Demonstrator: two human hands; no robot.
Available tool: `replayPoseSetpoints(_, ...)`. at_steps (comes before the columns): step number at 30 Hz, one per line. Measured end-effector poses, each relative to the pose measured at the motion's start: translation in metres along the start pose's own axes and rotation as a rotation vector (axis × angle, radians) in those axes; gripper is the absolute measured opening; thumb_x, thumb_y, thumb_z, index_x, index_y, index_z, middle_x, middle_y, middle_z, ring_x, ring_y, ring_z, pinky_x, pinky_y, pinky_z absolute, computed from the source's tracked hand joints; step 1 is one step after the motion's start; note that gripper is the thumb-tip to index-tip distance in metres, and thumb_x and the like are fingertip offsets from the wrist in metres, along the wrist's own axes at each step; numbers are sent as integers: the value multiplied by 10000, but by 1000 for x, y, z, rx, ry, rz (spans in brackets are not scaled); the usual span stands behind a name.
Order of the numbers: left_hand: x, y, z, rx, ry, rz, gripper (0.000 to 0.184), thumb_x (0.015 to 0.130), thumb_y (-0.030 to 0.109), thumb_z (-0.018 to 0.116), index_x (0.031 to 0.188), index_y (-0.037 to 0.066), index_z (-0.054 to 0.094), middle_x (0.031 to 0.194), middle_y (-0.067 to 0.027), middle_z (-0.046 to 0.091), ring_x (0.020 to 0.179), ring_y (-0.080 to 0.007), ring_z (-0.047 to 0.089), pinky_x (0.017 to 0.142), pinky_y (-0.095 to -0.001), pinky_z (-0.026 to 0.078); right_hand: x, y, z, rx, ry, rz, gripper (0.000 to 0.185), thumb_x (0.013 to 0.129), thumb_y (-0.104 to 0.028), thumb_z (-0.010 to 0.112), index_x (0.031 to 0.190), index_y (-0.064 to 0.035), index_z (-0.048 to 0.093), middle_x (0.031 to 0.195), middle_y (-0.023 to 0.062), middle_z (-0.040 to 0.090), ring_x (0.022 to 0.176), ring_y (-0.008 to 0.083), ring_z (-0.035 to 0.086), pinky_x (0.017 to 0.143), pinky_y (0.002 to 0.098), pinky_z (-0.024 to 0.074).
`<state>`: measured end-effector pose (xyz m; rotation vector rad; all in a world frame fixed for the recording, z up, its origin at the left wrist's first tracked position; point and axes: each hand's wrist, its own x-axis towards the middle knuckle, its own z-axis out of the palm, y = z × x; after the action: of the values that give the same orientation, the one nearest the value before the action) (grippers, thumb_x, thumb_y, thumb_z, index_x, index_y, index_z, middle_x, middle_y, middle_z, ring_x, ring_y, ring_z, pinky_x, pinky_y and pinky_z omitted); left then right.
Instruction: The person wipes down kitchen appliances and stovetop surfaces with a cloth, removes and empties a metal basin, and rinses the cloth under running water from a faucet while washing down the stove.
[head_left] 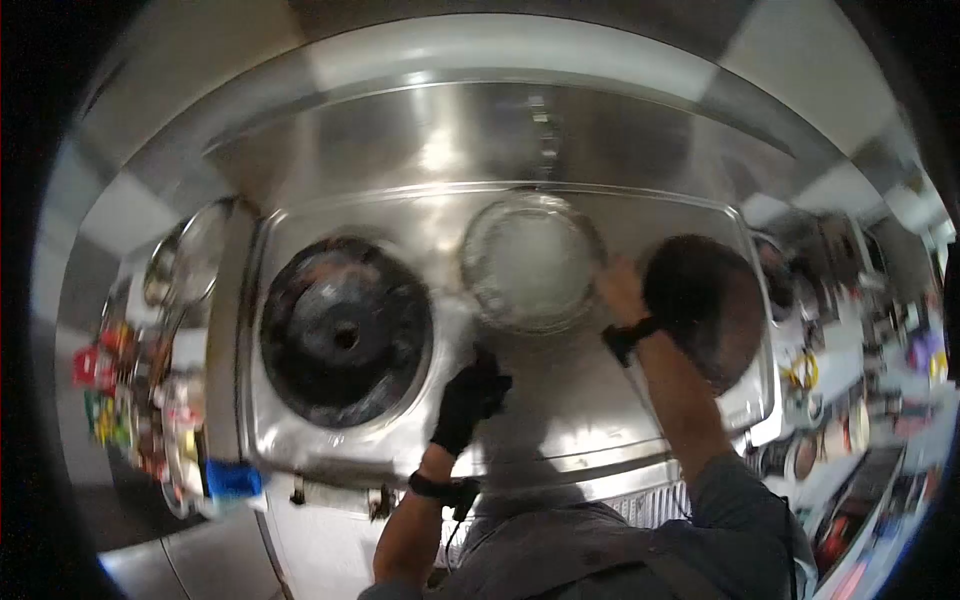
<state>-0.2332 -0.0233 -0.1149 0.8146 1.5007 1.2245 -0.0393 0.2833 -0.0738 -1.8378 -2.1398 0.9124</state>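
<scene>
A round, pale, shiny pan or basin [535, 262] stands at the back middle of the steel stovetop [540, 380]. My right hand [622, 288], bare and blurred, is at the right edge of this pan; its fingers are smeared by motion. My left hand [472, 398], in a dark glove, is over the steel in front of the pan, apart from it; the dark, blurred shape hides how its fingers lie. Both wrists wear dark straps. Left of the pan lies a large black burner [345, 335], and to the right a second dark round burner [705, 310].
Jars, packets and a blue item [233, 478] crowd the left side, with round metal lids [203, 250] behind them. On the right, shelves hold bowls, a yellow item [801, 370] and various containers. A raised steel backsplash [400, 145] runs behind the stove.
</scene>
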Motion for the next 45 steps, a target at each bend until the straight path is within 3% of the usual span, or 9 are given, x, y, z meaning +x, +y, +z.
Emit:
replayPoseSetpoints(7, 55, 11, 24, -395, -131, -358, 270, 976, 222, 676, 1131, 4, 711, 831, -70, 733, 626, -174, 667, 525, -268, 504, 26, 88, 78, 31, 142, 126, 613, 903, -379, 650, 1263, 110, 565, 1098, 254, 679, 993, 351, 676, 891, 491, 532)
replayPoseSetpoints(10, 76, -6, 20, 592, -292, 348, 274, 967, 256, 678, 998, -16, 696, 794, -114, 726, 636, -209, 695, 551, -333, 562, 18, 81, 64, 670, -62, 337, 587, 904, -367, 661, 1271, 81, 565, 1067, 240, 677, 1015, 345, 669, 867, 486, 547)
replayPoseSetpoints(13, 98, -43, 27, 318, -163, 83, 437, 839, 538, 693, 1007, 138, 743, 921, -143, 743, 849, -344, 712, 769, -460, 571, 20, 72, 62, 801, -46, 341, 561, 904, -370, 674, 1252, 59, 580, 1046, 209, 680, 970, 341, 668, 791, 472, 570)
replayPoseSetpoints(21, 140, -54, 45, 837, -169, 546, 305, 917, 413, 637, 1057, 174, 766, 1020, -94, 753, 894, -323, 712, 801, -444, 570, 23, 40, 45, 713, -205, 384, 591, 1003, -391, 546, 1349, 87, 509, 1309, 216, 574, 1059, 337, 636, 787, 456, 588)
replayPoseSetpoints(26, 152, -77, 55, -113, -140, 271, 217, 927, 359, 641, 1036, 235, 781, 1021, -64, 760, 905, -279, 720, 800, -427, 574, 71, 96, 62, 259, -212, -87, 509, 1021, -371, 506, 1255, 74, 590, 1123, 166, 674, 959, 293, 673, 772, 454, 586)
replayPoseSetpoints(30, 138, -29, 44, 341, -160, 278, 202, 887, 359, 694, 1020, 233, 777, 966, -59, 756, 871, -279, 715, 781, -427, 577, 98, 121, 67, 357, -190, -491, 473, 1028, -362, 497, 1235, 50, 600, 1101, 145, 679, 959, 291, 669, 777, 457, 581)
replayPoseSetpoints(35, 130, 21, 56, 341, -56, 579, 343, 1039, 265, 531, 824, 16, 627, 666, -106, 622, 461, -171, 535, 396, -275, 364, 112, 128, 54, 310, -265, -498, 426, 978, -307, 614, 1249, 21, 603, 1117, 131, 674, 971, 240, 657, 807, 411, 575)
replayPoseSetpoints(39, 125, 60, 60, 18, -54, 366, 359, 1045, 294, 533, 783, 55, 593, 618, -64, 577, 448, -167, 507, 398, -283, 355, 88, 69, -8, -70, -179, -772, 853, 586, -58, 918, 1348, -38, 536, 1133, 202, 681, 1072, 407, 639, 897, 482, 539)
replayPoseSetpoints(45, 128, 80, 57, -335, -76, 296, 345, 1042, 282, 535, 769, 74, 573, 608, -49, 547, 447, -162, 493, 411, -290, 349, 96, 19, -51, 198, -470, -497, 816, 633, -91, 905, 1360, -27, 542, 1250, 184, 633, 1067, 307, 638, 915, 407, 531)
